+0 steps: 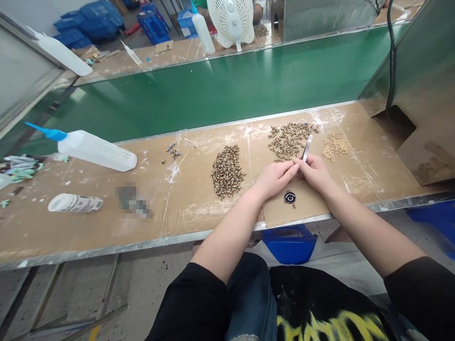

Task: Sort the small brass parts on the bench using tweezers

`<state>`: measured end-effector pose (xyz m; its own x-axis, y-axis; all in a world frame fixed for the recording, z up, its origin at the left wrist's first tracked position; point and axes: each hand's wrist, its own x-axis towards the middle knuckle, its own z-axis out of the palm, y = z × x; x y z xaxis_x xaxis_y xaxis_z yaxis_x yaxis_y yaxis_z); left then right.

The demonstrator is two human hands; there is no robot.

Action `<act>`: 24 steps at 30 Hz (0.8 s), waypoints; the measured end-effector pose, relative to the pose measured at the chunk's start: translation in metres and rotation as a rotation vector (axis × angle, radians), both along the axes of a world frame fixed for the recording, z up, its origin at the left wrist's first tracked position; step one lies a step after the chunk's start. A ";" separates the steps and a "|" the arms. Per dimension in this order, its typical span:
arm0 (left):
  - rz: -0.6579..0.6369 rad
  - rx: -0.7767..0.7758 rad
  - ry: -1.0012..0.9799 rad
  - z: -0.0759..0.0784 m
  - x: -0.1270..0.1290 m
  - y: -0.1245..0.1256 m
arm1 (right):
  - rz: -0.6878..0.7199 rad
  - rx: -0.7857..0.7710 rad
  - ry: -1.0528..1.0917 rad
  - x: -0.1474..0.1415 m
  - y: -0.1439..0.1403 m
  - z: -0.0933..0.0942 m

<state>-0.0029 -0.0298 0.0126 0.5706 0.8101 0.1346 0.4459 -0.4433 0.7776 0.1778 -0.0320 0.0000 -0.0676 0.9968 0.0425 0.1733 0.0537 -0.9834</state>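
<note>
Tweezers (307, 148) stand tilted in my right hand (314, 173), which is closed around them with their upper end pointing away from me. My left hand (273, 179) is closed too, its fingertips meeting the right hand's; anything between them is hidden. Just below the hands lies a small round black dish (290, 197) with a pale curved mark, on a cardboard sheet (309, 212). Beyond the fingers spreads a pile of small brass-coloured parts (289, 139). A denser heap of similar parts (228, 173) sits left of my left hand, and tiny beige pieces (336, 146) lie to the right.
A large squeeze bottle (97, 150) with a blue nozzle and a white tube-shaped container (76, 202) lie on the left. Beyond the table runs a green conveyor belt (213, 87). A metal housing (423, 104) with a black cable bounds the right. A white fan (232, 21) stands opposite.
</note>
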 end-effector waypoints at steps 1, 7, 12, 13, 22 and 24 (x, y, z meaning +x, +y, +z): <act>-0.001 0.000 0.001 0.000 0.000 0.000 | 0.001 0.005 -0.004 0.000 0.000 0.000; -0.006 0.004 0.026 0.001 0.000 0.000 | 0.000 0.012 -0.022 0.001 -0.001 -0.002; -0.006 0.009 0.044 0.002 -0.001 -0.001 | 0.001 -0.011 -0.023 0.000 -0.001 -0.001; -0.006 0.011 0.048 0.003 -0.001 -0.001 | 0.002 -0.005 -0.028 0.000 -0.001 -0.001; -0.006 0.009 0.077 0.002 0.000 0.000 | 0.030 0.055 -0.073 0.001 -0.002 -0.001; -0.005 0.010 0.079 0.001 0.000 0.000 | 0.038 0.054 -0.075 0.001 -0.002 -0.002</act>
